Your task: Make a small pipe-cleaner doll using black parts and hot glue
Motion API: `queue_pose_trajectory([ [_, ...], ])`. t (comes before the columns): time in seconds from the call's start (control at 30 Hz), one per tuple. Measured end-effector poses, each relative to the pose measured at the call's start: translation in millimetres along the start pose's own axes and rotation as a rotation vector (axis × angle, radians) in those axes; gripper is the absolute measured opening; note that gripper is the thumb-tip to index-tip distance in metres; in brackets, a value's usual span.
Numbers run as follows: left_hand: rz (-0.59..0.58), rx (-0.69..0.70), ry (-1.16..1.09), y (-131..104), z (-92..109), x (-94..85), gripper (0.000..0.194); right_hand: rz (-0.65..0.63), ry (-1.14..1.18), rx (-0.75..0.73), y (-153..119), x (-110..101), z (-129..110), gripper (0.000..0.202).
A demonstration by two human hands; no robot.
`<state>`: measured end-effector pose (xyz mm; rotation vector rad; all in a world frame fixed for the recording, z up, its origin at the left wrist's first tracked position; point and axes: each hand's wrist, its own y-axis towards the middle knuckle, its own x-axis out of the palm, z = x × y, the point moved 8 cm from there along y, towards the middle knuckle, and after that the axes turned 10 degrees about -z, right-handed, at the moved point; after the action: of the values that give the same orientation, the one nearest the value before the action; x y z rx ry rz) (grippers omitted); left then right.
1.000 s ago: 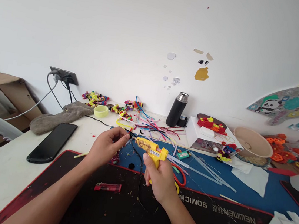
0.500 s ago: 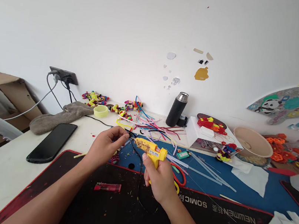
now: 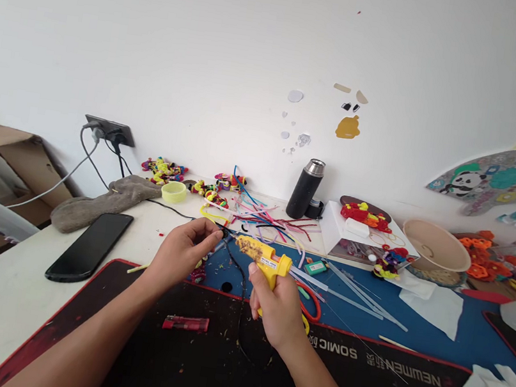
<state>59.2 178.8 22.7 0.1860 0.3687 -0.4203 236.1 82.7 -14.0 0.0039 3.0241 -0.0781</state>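
Note:
My right hand [image 3: 277, 306] is wrapped round the grip of a yellow hot glue gun [image 3: 258, 256], whose stained nozzle points left. A clear glue stick [image 3: 307, 280] reaches out of its back end. In front of the nozzle, my left hand [image 3: 192, 245] pinches a small black piece [image 3: 223, 233] between thumb and forefinger; its exact shape is mostly hidden. A black round disc [image 3: 227, 287] lies on the mat below. Behind my left fingers a dark red fuzzy figure [image 3: 198, 273] shows in part.
A red lighter [image 3: 186, 324] lies on the black mat [image 3: 191, 377]. At the left are a phone [image 3: 89, 247] and a grey bag-like thing [image 3: 106, 200]. Behind stand a black flask [image 3: 305, 191] and a white box [image 3: 332, 230]. Loose pipe cleaners [image 3: 277, 225] and several colourful figures [image 3: 164, 171] lie along the wall.
The glue gun in my right hand has moved slightly to the right, its nozzle a little farther from my left fingertips. My left hand has stayed about where it was.

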Motion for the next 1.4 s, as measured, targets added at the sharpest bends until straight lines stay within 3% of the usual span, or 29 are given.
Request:
queue_pose_trajectory([
  [1.4, -0.021, 0.018, 0.019, 0.2, -2.5, 3.3, 0.037, -0.023, -0.056, 0.013, -0.8, 1.0, 1.8, 0.059],
])
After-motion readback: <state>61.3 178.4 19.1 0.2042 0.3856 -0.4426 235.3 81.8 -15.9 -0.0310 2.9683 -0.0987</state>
